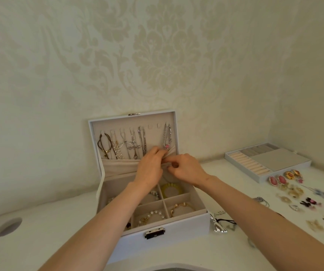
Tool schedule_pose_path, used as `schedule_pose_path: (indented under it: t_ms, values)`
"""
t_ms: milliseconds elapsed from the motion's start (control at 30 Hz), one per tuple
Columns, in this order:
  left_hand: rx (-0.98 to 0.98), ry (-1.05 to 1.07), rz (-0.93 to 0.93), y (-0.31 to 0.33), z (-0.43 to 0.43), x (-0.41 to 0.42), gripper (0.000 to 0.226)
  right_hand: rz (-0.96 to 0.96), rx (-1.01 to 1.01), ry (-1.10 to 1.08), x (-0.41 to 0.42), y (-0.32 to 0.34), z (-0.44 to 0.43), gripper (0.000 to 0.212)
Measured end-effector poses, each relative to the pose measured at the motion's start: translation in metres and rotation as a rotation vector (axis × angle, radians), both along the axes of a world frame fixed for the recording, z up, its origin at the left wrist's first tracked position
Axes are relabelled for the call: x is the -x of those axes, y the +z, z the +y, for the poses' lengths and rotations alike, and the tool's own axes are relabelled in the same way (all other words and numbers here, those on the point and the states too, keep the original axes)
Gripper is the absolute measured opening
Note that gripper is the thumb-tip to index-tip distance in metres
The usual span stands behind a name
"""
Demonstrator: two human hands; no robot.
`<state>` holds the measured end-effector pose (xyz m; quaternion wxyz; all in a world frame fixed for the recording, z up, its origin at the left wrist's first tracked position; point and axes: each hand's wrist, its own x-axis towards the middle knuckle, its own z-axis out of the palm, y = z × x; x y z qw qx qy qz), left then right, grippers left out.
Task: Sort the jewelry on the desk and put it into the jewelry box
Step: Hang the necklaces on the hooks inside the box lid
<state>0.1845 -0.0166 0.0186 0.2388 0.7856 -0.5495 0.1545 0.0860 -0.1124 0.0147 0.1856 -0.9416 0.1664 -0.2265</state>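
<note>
Earrings lie scattered over the bench at your right, near a grey tray insert. A dark cord sits just beside the jewelry box. Your forearms cross over the box's compartments and hide part of the left ones. The box stands open mid-bench, white outside and beige inside. A yellow bangle, a pearl bracelet and a gold bracelet lie in separate compartments. Necklaces hang in the raised lid, with a silver chain bearing a pink pendant rightmost. Your left hand and right hand meet with fingers curled, pinching the lid's fabric pocket just below that chain.
</note>
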Motion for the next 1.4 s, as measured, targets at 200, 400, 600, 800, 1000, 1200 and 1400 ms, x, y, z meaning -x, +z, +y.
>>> schedule_pose_path:
  t_ms: [200, 400, 600, 800, 1000, 1200, 1400]
  values:
    - [0.046, -0.016, 0.091, 0.001, -0.002, -0.001, 0.052, 0.034, -0.101, -0.08, -0.006, 0.004, 0.002, 0.026]
    - [0.09, -0.041, 0.202, 0.002, 0.001, -0.007, 0.062, -0.028, 0.025, -0.316, -0.019, 0.001, 0.012, 0.032]
    - [0.099, -0.067, 0.225, -0.001, 0.002, -0.012, 0.064, -0.053, -0.104, -0.305, -0.034, 0.003, 0.016, 0.018]
    - [0.153, -0.036, 0.217, -0.001, 0.0, -0.009, 0.061, -0.301, -0.454, -0.2, -0.013, 0.01, 0.005, 0.013]
    - [0.16, -0.002, 0.213, -0.003, -0.001, -0.007, 0.061, -0.492, -0.84, -0.055, -0.001, 0.038, -0.004, 0.017]
    - [0.145, 0.002, 0.202, -0.003, 0.0, -0.008, 0.061, -0.477, -0.859, -0.035, -0.015, 0.047, -0.001, 0.014]
    - [0.23, -0.033, 0.296, -0.004, 0.003, -0.006, 0.044, -0.413, -0.581, -0.125, -0.024, 0.04, -0.005, 0.005]
